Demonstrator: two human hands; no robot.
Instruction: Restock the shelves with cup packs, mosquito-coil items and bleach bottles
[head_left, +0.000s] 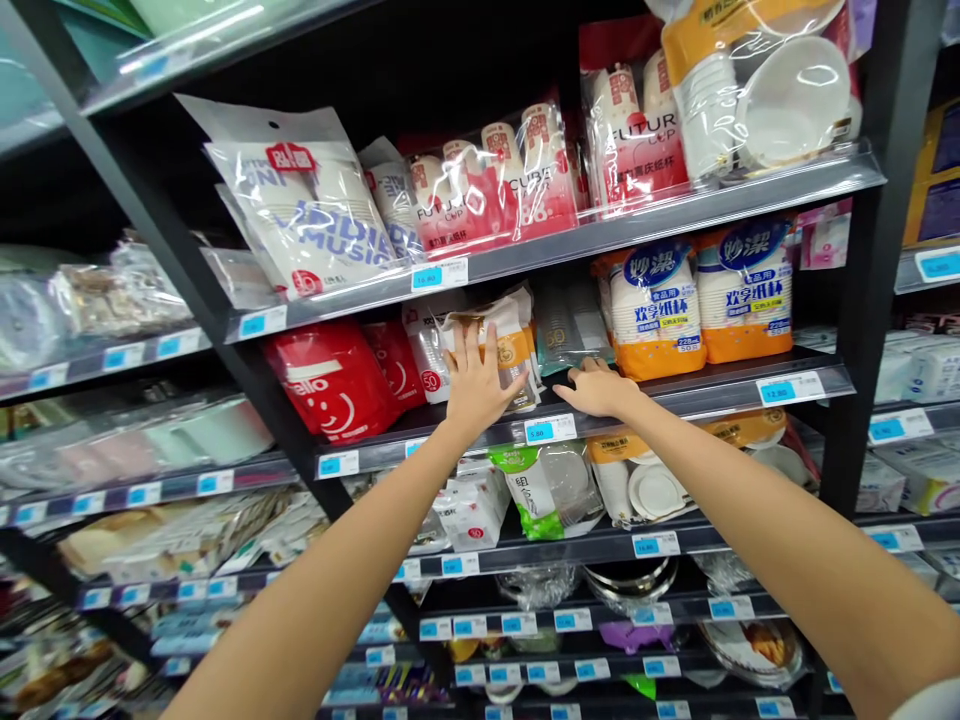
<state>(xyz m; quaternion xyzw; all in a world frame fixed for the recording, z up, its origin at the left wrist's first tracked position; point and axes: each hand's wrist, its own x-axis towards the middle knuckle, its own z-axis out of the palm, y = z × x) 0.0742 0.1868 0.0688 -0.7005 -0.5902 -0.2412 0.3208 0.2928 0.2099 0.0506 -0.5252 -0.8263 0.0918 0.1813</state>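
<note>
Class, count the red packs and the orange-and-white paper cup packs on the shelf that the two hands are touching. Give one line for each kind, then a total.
Red packs: 2
Orange-and-white paper cup packs: 2
Total: 4

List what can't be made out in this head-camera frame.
All in the head view:
- Packet: its front is partly covered by the left hand.
- Clear plastic pack: contents blurred by glare; its lower end is near the right hand.
- Pack of white bowls: cut off by the top edge.
- Lowest shelf price labels: too small to read.
</note>
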